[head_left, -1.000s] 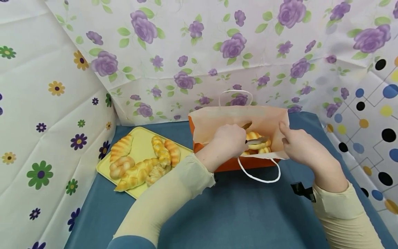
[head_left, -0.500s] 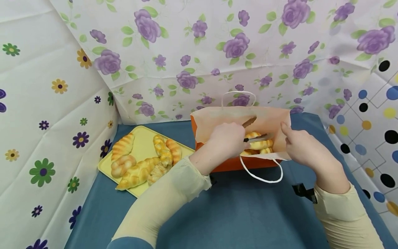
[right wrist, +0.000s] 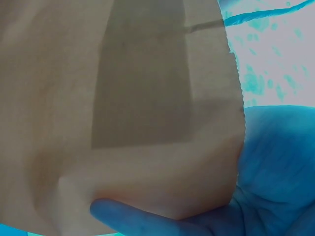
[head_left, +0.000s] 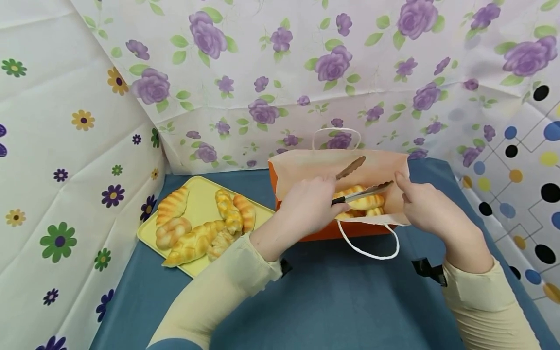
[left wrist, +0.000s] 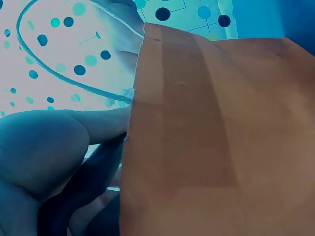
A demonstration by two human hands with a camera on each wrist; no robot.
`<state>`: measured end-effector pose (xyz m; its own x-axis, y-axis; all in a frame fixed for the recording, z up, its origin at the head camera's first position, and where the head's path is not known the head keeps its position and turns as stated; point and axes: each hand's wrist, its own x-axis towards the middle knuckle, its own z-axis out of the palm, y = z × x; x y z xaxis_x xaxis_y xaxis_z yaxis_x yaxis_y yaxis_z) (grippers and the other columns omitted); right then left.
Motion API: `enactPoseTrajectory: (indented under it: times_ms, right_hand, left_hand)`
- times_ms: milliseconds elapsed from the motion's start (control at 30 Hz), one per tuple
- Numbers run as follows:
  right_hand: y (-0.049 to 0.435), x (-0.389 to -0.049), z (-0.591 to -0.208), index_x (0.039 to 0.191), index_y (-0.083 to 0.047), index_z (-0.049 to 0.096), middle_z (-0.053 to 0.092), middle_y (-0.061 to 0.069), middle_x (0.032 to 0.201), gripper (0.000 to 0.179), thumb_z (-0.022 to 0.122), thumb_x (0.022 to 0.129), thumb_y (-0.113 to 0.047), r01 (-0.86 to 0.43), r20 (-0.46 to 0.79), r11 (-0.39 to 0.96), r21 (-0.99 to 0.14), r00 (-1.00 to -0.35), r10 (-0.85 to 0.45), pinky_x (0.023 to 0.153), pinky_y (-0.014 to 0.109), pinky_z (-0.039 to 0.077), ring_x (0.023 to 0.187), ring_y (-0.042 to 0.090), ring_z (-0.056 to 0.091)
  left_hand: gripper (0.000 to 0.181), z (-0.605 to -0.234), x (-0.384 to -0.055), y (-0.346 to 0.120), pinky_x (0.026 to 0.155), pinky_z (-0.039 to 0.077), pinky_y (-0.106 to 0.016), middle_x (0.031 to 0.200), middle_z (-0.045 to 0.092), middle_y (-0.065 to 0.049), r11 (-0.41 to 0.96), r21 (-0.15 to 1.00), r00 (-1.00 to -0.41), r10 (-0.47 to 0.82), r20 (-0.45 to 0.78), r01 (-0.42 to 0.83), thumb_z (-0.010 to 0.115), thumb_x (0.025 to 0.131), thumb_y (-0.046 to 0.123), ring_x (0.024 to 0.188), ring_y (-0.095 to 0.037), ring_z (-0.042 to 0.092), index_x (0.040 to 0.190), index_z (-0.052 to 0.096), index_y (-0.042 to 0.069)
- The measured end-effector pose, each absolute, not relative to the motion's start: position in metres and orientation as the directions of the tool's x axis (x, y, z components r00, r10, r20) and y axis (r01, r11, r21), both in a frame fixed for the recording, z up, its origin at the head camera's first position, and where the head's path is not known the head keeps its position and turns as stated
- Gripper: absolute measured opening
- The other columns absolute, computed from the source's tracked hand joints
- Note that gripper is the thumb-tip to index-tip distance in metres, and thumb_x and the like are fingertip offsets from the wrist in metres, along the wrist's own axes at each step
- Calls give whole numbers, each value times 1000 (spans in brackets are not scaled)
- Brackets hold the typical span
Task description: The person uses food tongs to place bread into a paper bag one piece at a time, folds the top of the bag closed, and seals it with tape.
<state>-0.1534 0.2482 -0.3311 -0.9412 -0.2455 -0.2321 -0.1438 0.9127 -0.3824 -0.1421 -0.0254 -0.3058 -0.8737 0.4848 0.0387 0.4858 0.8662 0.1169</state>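
My left hand (head_left: 308, 204) holds a pair of metal tongs (head_left: 367, 193) with dark handles. The tongs' two arms stand apart over the mouth of an orange paper bag (head_left: 323, 231), and nothing is between their tips. Striped bread rolls (head_left: 371, 203) lie inside the bag, partly hidden by its front edge and the tongs. At the bag's right side, my right hand (head_left: 430, 206) grips the paper edge. One finger (right wrist: 142, 221) lies across the paper in the right wrist view. Brown paper (left wrist: 197, 123) covers much of the left wrist view, beside the hand on the dark tong handle (left wrist: 81, 184).
A yellow tray (head_left: 198, 194) with several breads (head_left: 197, 243) stands left of the bag on a blue cloth (head_left: 341, 296). White rope handles (head_left: 367, 253) hang from the bag's front and rise at its back. Patterned sheets (head_left: 262, 73) enclose the back and both sides.
My left hand has drawn back slightly leftward, raising the tongs out of the bag, and their arms have spread wider apart. The right hand stays at the bag's edge.
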Motion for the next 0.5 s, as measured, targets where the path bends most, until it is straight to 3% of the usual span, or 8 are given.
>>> enactPoseTrajectory:
  times_ms: [100,200,267,333,400,500]
  right_hand:
    - [249,-154,-332,170,0,10,55,42,141,67,37,109,-4,-148,-233,918,-369,-941,-245,66,45,50,87,41,68]
    - [250,-154,-333,170,1,13,55,42,141,67,37,107,-2,-156,-224,921,-358,-943,-246,71,47,53,109,50,67]
    - [250,-153,-334,170,1,14,63,40,125,65,36,109,-3,-155,-222,916,-369,-943,-249,68,46,52,95,48,69]
    - [250,-152,-334,170,2,16,65,30,98,63,35,110,-5,-154,-218,911,-383,-943,-251,60,41,46,72,37,63]
    - [250,-151,-333,169,3,18,54,16,78,61,35,111,-7,-149,-219,904,-400,-943,-252,56,39,40,57,26,49]
    - [250,-151,-332,168,4,19,45,8,72,60,35,112,-9,-144,-221,900,-412,-942,-252,54,37,38,53,22,43]
  left_hand:
    - [77,-310,-139,-30,73,57,-31,118,70,-4,867,136,-877,476,59,480,64,102,62,93,-17,69,153,53,6]
    - [82,-312,-137,-34,66,55,-31,120,70,-5,865,163,-880,469,73,475,63,101,64,87,-18,69,160,48,9]
    - [83,-313,-135,-37,60,52,-31,120,70,-5,859,184,-879,468,95,477,62,101,66,81,-17,67,161,47,11]
    - [83,-314,-133,-40,57,49,-30,120,70,-4,851,203,-875,468,126,484,62,100,66,78,-17,65,162,46,13]
    - [83,-313,-130,-44,56,48,-29,120,70,-3,842,220,-869,468,158,493,62,100,67,77,-15,64,162,46,14]
    - [82,-313,-126,-49,54,48,-29,120,70,-4,828,240,-861,469,199,507,63,100,66,74,-16,63,162,46,14]
